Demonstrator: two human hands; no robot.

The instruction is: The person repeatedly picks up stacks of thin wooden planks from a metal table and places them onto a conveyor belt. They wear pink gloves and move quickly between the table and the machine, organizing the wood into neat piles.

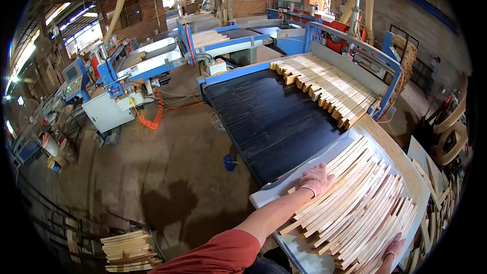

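Note:
Many pale wooden strips point(357, 200) lie side by side on a light grey table point(304, 248) in front of me. My left hand point(315, 178), in a pink glove, is closed over the strips at the row's left side, fingers bent over the wood. At the row's near right edge, my right hand point(394, 247) rests against the outermost strips. It wears a similar glove, its fingers look stretched along the wood, and its underside is hidden. Beyond the table, a second row of strips point(329, 83) lies across a black conveyor belt point(269, 116).
A blue frame point(355, 38) spans the belt's far right side. A control machine with a white cabinet point(107, 109) and a coiled orange hose point(149, 122) stands left. Stacked strips point(129, 251) sit low at left; more wood pieces point(441, 218) lie right of the table.

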